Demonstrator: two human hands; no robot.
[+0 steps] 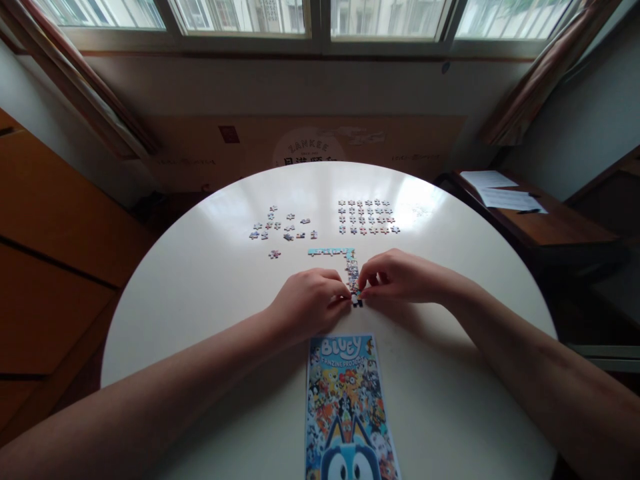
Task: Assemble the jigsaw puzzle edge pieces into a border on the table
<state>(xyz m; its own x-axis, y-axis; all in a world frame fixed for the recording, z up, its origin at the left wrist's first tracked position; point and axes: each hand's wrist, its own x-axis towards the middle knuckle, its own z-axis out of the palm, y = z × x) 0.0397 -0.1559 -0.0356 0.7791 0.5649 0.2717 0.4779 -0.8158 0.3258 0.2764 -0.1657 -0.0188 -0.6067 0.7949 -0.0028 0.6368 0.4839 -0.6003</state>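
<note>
An L-shaped strip of joined jigsaw pieces (331, 252) lies on the white table, one arm running left and the other toward me. At its near end is a dark and white jigsaw piece (356, 301). My left hand (313, 297) pinches this end from the left, fingertips on the piece. From the right, my right hand (395, 277) is closed with thumb and forefinger at the edge of the same end. Fingers partly cover the contact. Just below lies a Bluey picture sheet (345, 400) showing many cartoon characters.
Loose jigsaw pieces (270, 225) are scattered at the back left, with a single piece (275, 254) nearer. More pieces stand in neat rows (367, 217) at the back right. The round table (200, 280) has a curved edge. A side desk (550, 223) holds papers (513, 199).
</note>
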